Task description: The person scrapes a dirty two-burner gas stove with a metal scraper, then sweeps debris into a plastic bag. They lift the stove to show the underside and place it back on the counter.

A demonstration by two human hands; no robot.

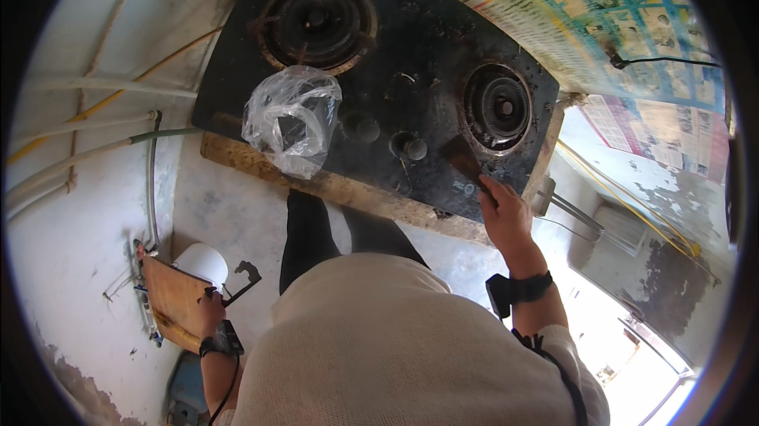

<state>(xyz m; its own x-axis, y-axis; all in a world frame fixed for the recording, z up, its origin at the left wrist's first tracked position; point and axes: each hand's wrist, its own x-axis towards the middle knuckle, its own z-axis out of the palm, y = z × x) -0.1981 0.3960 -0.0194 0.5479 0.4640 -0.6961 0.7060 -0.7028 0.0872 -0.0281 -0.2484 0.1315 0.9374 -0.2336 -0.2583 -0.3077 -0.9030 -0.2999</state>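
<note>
My right hand (510,218) grips a scraper (461,156) with a wide, dark, stained blade. The blade lies over the black gas cooktop (427,64), just left of the bare right burner (501,107). Down at the lower left, my left hand (211,312) holds a dark metal piece with a hooked end (246,279), perhaps a pot-support prong. The left burner (317,19) has several prongs around its ring. A crumpled clear plastic bag (293,120) rests on the cooktop's front left part. Grime and crumbs dot the surface around the two knobs (412,147).
The cooktop sits on a slab with a stained front edge (379,203). Beside my left hand are a wooden board (175,301) and a white bucket (203,263). Pipes (89,123) run along the left wall. Printed sheets (640,28) cover the back wall, where a black cable (670,60) hangs.
</note>
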